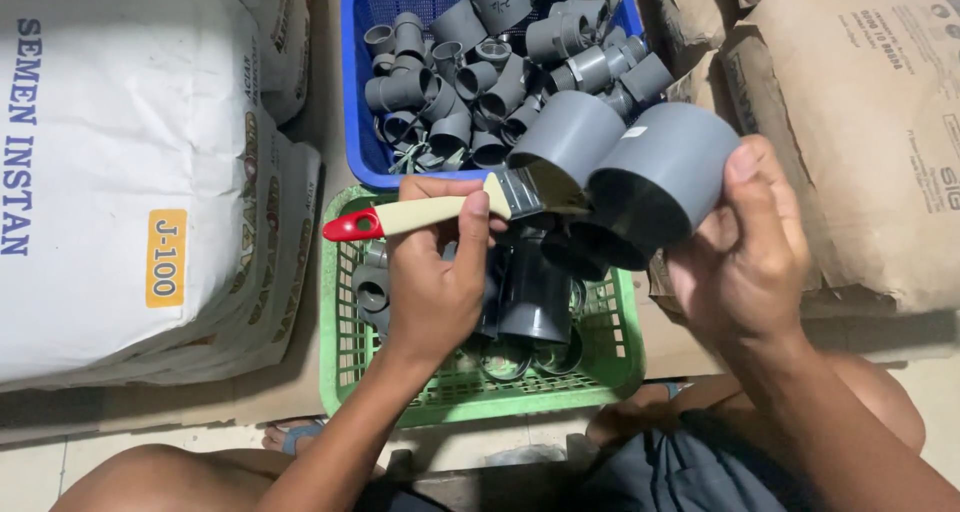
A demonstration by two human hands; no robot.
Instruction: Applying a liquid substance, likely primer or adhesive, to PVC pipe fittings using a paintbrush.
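Brushing step in hand, by the look of it. Left hand [435,282] clenched round the cream-handled, red-tipped paintbrush [440,210], bristles reaching into the mouth of the large grey plastic pipe fitting [625,162]. Right hand [745,257] grasps that fitting, thumb on its outer wall, held up above the green plastic basket [345,357]. Beyond the grip, a blue plastic crate [360,92] heaped with smaller grey fittings. Paper sacks [860,122] flank both sides. Next move likely calls for turning the fitting so the bristles meet the whole inner rim.

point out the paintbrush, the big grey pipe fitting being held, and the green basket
paintbrush [440,212]: head view, on the cream handle.
big grey pipe fitting [670,152]: head view, on the outer wall of its right socket.
green basket [345,342]: head view, on its left mesh wall.
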